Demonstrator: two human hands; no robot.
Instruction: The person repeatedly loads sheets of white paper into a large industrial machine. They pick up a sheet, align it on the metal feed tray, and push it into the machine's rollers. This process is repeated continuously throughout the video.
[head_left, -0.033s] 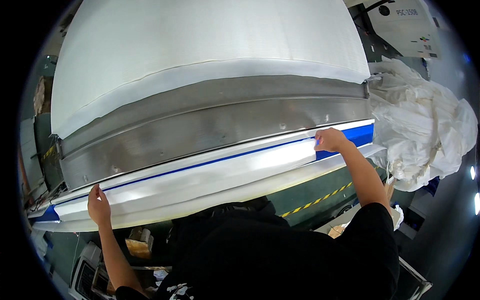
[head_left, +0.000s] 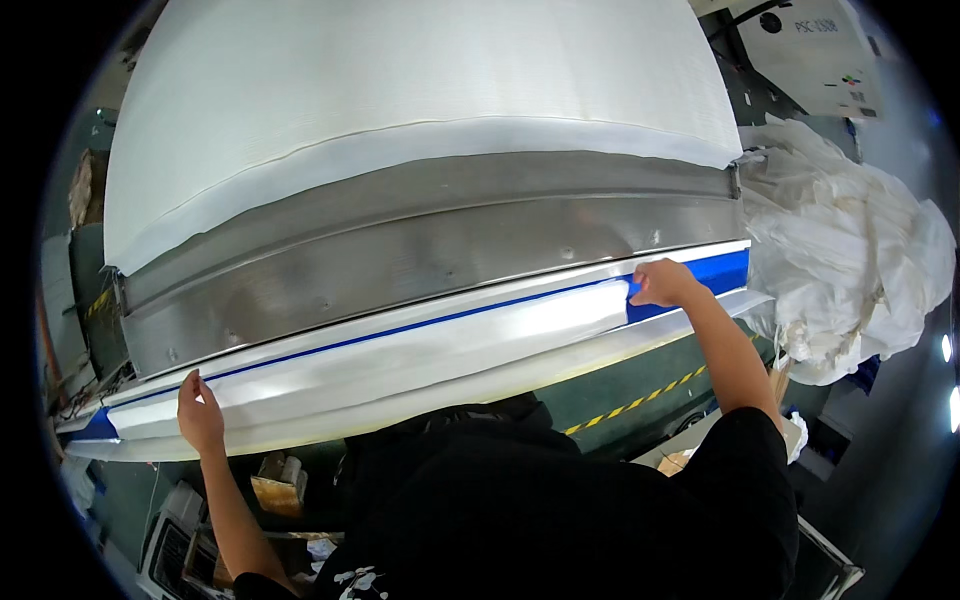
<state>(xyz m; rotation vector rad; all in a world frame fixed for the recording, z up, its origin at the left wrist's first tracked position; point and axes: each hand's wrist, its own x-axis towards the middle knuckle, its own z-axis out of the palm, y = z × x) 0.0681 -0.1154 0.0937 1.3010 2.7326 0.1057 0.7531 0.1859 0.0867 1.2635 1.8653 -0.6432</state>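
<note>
Fingers of my right hand (head_left: 665,283) are curled together, thumb toward forefinger, pinching the upper right corner of a long white strip (head_left: 400,357). At the other end, thumb and forefinger of my left hand (head_left: 203,418) rise to the strip's upper edge, with a small gap below their tips; I cannot tell whether they grip anything. Both my arms reach forward, well apart.

The strip lies lengthwise in front of me, slanting up from left to right, over a blue surface (head_left: 724,270). That blue shows beyond each end of the strip and as a thin line along its upper edge. A pale border (head_left: 500,392) runs along the side nearest me.

Just past the strip stands a bare grey metal panel (head_left: 450,250), and above it a broad white sheet (head_left: 420,75). To my right sits a heap of crumpled white sheeting (head_left: 850,250); yellow-and-black striped tape (head_left: 640,402) crosses the green floor (head_left: 575,385).
</note>
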